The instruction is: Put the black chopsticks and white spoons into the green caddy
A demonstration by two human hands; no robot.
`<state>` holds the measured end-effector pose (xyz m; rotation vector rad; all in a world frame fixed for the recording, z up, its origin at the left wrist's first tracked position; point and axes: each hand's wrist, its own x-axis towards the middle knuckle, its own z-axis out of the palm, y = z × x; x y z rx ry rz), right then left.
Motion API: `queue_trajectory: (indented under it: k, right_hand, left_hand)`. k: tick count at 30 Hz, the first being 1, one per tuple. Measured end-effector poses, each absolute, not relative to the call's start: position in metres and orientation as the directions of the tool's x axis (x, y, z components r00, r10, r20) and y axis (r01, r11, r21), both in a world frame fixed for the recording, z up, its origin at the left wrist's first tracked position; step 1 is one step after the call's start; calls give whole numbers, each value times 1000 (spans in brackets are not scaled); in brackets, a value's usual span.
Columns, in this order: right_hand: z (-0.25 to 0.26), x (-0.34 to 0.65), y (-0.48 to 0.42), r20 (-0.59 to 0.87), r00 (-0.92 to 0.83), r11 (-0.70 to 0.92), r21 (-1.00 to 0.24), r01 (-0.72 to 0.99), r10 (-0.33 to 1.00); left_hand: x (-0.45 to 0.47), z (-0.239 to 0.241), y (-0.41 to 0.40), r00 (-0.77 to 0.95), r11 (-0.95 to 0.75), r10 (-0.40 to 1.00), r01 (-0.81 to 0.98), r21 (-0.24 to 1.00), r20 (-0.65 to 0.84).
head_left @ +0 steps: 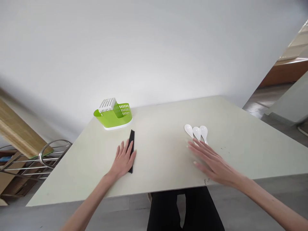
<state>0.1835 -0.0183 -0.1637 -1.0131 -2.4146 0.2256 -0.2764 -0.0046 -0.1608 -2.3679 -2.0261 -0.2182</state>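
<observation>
— How is your left hand placed?

— My left hand [124,158] lies palm down and flat, with the fingers straight, close together and pointing away from me. My left forearm [89,205] runs back from it toward my lower left, bare, with the wrist straight.

— And the other one?

— My right hand [211,162] is well apart, off to the right of the left one, at about the same reach. It's palm down too, slack and grasping nothing, fingers stretched and slightly spread, angled up and to the left. It looks a little blurred. My right forearm [271,205] trails from it to the lower right, also bare.
</observation>
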Motion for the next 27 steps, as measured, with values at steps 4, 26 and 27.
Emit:
queue_trajectory:
  k: [4,26,27]
  right_hand:
    - [-161,149,-37,330,-636,714,-398,577,698]
    - [-164,121,-37,230,-497,515,-640,570,837]
    - [-165,121,-37,230,-495,513,-641,571,838]
  left_hand:
    - [-219,-169,-7,156,-174,973,980,100,170]
    - [-324,19,137,18,-38,827,999,24,561]
    - [-334,22,144,-6,-13,853,999,32,522]
